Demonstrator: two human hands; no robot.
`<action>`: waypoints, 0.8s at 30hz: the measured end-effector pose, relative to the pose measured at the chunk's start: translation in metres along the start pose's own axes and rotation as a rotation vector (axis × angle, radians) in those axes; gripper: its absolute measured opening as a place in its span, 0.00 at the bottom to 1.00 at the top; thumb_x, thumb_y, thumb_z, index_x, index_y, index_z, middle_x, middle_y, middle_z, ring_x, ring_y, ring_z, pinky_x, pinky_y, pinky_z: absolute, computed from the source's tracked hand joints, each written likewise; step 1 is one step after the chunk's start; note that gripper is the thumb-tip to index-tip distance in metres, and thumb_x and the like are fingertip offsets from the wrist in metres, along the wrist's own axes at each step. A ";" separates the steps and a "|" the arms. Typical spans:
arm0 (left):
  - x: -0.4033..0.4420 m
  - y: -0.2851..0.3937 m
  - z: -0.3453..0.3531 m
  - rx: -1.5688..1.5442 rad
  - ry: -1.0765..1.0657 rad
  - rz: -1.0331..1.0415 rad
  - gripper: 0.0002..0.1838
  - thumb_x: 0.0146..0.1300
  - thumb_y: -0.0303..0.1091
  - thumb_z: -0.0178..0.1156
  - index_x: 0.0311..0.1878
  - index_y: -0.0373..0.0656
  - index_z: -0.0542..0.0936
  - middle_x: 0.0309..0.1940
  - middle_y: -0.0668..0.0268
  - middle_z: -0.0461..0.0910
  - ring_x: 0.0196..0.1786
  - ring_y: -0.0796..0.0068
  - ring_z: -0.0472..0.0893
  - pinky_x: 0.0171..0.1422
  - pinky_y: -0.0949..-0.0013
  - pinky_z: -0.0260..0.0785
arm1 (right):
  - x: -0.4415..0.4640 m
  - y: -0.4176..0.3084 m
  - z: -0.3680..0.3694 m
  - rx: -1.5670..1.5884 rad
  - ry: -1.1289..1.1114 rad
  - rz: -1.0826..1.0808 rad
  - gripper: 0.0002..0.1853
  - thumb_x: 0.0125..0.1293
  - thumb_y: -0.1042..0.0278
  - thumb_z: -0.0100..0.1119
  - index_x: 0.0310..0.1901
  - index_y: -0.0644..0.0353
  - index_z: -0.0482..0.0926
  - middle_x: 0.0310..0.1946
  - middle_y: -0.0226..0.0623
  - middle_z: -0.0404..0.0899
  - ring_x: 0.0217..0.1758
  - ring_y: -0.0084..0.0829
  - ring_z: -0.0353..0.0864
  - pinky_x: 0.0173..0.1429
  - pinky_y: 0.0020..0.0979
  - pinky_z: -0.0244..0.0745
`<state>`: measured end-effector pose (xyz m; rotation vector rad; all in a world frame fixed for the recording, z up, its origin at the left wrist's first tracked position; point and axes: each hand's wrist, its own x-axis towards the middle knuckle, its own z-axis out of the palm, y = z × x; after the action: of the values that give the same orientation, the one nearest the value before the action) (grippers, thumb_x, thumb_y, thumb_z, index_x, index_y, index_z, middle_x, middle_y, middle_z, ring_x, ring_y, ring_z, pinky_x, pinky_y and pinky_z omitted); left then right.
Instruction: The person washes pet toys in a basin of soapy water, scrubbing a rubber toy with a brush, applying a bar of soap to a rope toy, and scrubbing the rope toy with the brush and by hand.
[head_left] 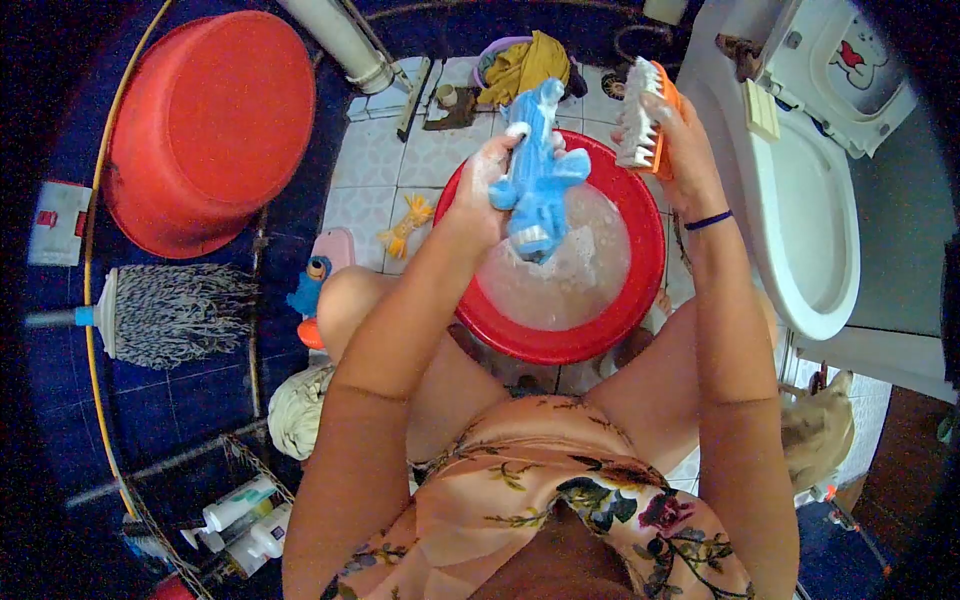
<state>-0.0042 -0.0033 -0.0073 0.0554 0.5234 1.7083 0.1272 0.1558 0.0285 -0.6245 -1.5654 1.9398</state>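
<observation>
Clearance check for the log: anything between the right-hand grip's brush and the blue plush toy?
Nothing visible: only open air separates the orange brush in the right-hand grip from the blue plush toy. The left-hand grip holds the toy from its opposite side.

A bathroom, shown by its toilet [815,220], mop [180,315] and tiled floor [365,160].

A dark blue tiled wall [190,400] fills the left of the frame, pale patterned floor tiles [365,160] show at upper centre, and a white toilet [815,220] stands at upper right.
</observation>
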 end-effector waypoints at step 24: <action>-0.001 -0.047 -0.005 0.647 0.063 0.372 0.26 0.66 0.54 0.41 0.58 0.45 0.63 0.47 0.66 0.70 0.49 0.76 0.72 0.52 0.72 0.65 | -0.002 0.022 0.014 -0.848 0.062 -0.561 0.22 0.56 0.62 0.59 0.49 0.63 0.68 0.40 0.47 0.74 0.41 0.41 0.76 0.45 0.34 0.72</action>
<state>0.0381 -0.0005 -0.0290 0.5959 1.1528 1.8326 0.1160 0.1407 0.0102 -0.4706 -2.2090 0.8044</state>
